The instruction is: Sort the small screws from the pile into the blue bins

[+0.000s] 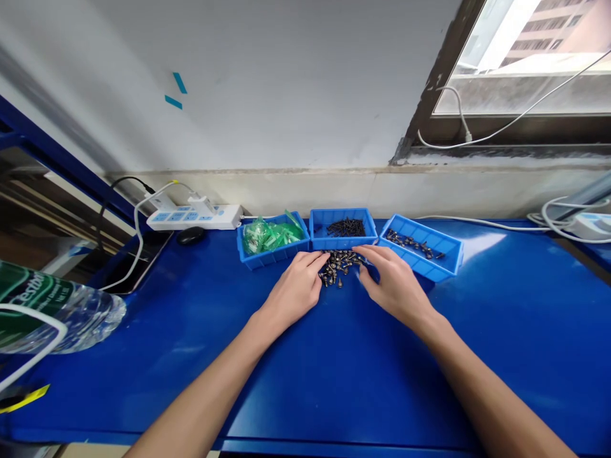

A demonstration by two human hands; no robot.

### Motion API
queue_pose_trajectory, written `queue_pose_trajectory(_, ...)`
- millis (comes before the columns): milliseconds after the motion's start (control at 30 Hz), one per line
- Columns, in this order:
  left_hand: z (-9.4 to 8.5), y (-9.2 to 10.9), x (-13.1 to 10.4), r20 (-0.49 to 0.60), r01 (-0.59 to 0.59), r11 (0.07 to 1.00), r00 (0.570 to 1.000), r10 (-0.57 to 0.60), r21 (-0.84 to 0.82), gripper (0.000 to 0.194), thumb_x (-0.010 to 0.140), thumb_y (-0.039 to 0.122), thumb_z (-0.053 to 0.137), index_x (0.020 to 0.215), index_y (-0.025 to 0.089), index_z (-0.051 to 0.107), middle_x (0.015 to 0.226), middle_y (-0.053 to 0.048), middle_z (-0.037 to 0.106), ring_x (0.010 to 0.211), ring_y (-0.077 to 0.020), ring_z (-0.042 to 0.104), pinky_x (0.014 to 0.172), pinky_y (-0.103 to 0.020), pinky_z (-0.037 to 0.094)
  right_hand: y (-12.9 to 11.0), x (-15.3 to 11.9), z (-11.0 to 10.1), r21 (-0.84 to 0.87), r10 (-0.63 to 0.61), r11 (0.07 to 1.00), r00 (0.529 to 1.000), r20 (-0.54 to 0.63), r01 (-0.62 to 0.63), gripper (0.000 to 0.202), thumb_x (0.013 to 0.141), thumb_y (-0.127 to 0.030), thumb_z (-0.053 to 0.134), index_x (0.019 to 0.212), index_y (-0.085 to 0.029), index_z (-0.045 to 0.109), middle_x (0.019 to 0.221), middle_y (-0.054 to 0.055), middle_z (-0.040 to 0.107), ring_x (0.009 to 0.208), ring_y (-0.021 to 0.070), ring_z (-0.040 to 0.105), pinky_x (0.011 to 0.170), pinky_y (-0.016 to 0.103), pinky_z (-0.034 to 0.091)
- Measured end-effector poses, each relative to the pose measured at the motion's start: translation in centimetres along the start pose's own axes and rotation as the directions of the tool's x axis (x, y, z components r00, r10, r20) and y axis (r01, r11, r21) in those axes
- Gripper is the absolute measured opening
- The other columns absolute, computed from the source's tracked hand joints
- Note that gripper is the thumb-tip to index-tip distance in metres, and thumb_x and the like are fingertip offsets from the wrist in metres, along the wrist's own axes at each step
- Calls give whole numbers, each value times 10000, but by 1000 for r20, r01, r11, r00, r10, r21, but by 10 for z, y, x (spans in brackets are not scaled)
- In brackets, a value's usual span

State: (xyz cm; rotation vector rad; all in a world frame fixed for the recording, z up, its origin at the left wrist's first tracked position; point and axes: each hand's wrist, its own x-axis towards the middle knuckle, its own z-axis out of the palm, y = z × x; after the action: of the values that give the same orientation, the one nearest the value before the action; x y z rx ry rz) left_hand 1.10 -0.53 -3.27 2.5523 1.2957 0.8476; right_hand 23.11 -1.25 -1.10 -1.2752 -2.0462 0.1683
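A small pile of metal screws (335,266) lies on the blue table (305,369), in front of the middle blue bin (340,242). My left hand (298,283) rests against the pile's left side, palm down. On the right side of the pile is my right hand (389,277), its thumb and fingers apart and nothing between them. Dark screws fill part of the middle bin. The right blue bin (451,257) holds some screws, and the left blue bin (244,254) holds green and clear plastic bags (274,235).
A white power strip (198,219) and a black mouse (191,235) sit at the back left. A large water bottle (62,312) lies at the left edge. White cables (487,224) run along the wall, and a window (529,76) is at upper right.
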Motion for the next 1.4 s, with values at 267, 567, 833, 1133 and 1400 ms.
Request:
queue_pose_trajectory(267,1,7,3,-14,0,1000,1000,0,-15,489,881,-9,457,1311,120,652,1249,-134,710,1156,-253,631,1030,-444,584,3,-2,11,21,-4,1000,999,50,3,380,895,-156,500,1195,-206,728,1189,119,748,1125,296,712,1003,473,597)
queue_pose_trajectory(567,4,7,2,-54,17,996,998,-13,83,406,896,22,466,1226,105,688,1160,-137,738,1125,-255,675,984,-403,608,-1,-2,16,96,-61,994,993,101,51,389,902,-137,483,1197,-202,729,1209,118,744,1142,280,707,1029,462,581)
queue_pose_trajectory(833,4,9,2,-128,120,958,988,-88,261,416,911,65,473,1270,100,678,1254,-159,719,1155,-281,685,994,-393,595,-4,1,22,35,-194,981,965,179,190,415,962,-137,432,1293,-110,681,1344,196,674,1262,322,636,1076,540,535)
queue_pose_trajectory(1133,0,9,9,-86,163,971,985,-150,176,369,910,32,454,1172,57,713,1161,-168,751,1076,-272,708,992,-389,589,-3,2,27,-14,-243,968,952,188,250,410,975,-133,444,1316,-105,668,1378,194,655,1281,329,621,1057,549,540)
queue_pose_trajectory(1400,-7,11,9,-92,211,976,975,-205,62,208,869,46,514,845,162,684,848,-80,747,836,-248,717,793,-359,589,-4,3,25,96,-267,963,945,189,252,392,999,-135,403,1245,-129,708,1265,172,718,1184,284,685,1018,494,572)
